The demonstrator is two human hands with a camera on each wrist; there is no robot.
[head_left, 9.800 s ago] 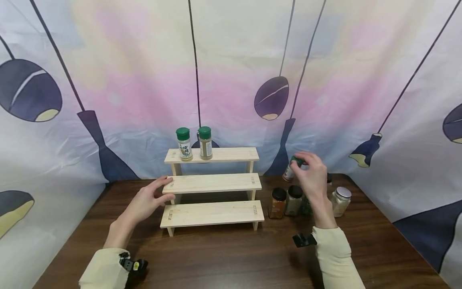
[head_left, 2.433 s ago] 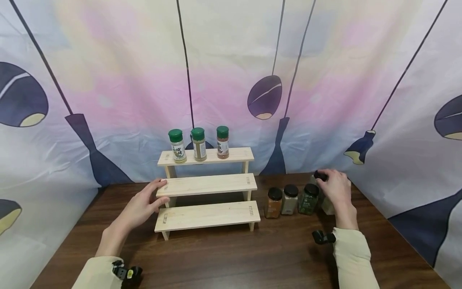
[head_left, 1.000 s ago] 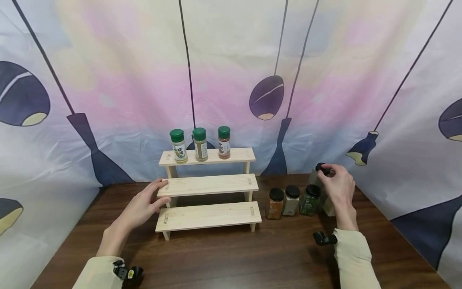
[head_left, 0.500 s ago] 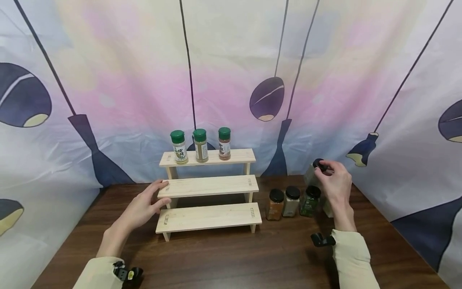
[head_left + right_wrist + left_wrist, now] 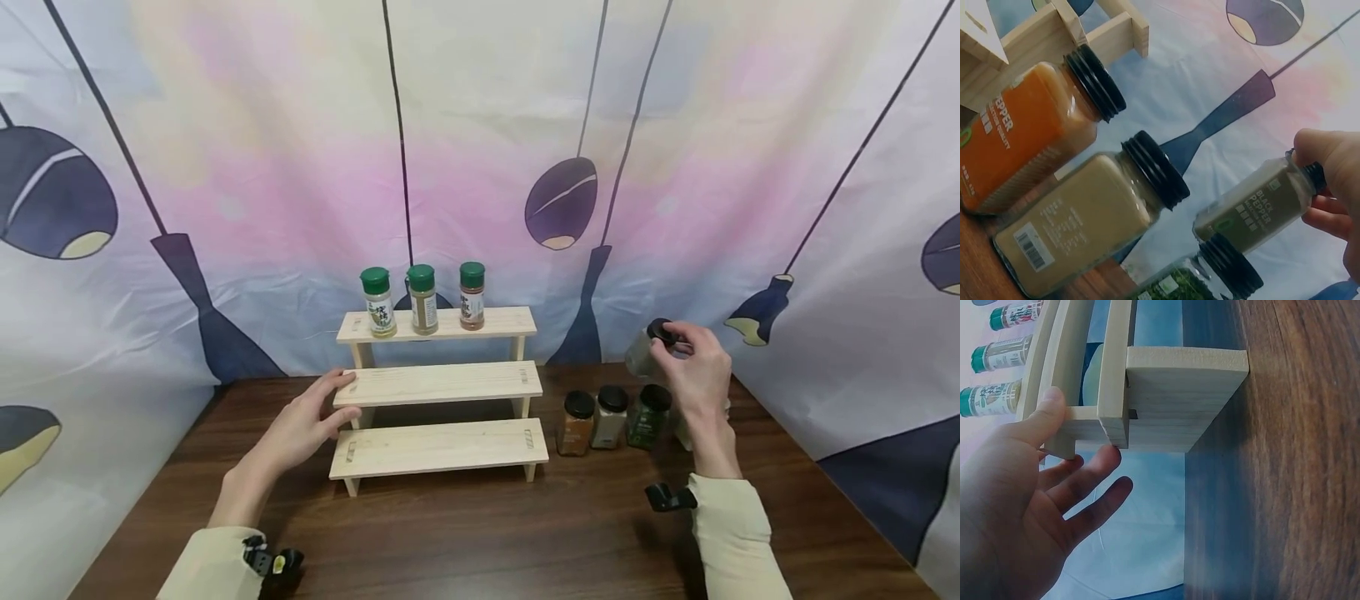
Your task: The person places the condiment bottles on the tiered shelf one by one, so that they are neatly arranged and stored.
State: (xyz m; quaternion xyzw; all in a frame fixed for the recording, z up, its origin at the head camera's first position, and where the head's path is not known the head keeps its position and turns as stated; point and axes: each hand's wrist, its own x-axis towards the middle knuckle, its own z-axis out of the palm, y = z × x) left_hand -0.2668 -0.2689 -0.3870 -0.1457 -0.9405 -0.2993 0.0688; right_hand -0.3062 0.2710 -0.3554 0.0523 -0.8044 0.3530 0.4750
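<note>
1. Cloth (image 5: 465,108): patterned backdrop, behind both hands' fingers.
2. Table (image 5: 465,533): dark wood, below all fingers, near edge cut off.
3. Wooden rack (image 5: 438,447): three steps, upright, touching the left fingers, well left of the right fingers.
4. Left hand (image 5: 300,427): fingers apart, spread against the rack's left end by the middle step; probably steadying. Can't tell how hard they press.
5. Right hand (image 5: 697,372): fingers clamped on the black pepper jar (image 5: 1250,205) by its lid. Jar sits below-left of those fingers, tilted, looks off the table.
6. Step in hand, my read: jar pick-up. Next move likely calls for a firm pinch, leveling, clearing the neighbors.
7. Orange jar (image 5: 576,427), tan jar (image 5: 608,425), green herb jar (image 5: 647,421): upright row, lower and left of the right fingers; herb jar nearest them, cut off in right wrist view.
8. Pale jar (image 5: 683,435): below the right fingers, mostly hidden by that wrist; contents unclear.
9. Green-capped bottles (image 5: 424,313): three, top step, above and beyond the left fingers; small print unreadable.
</note>
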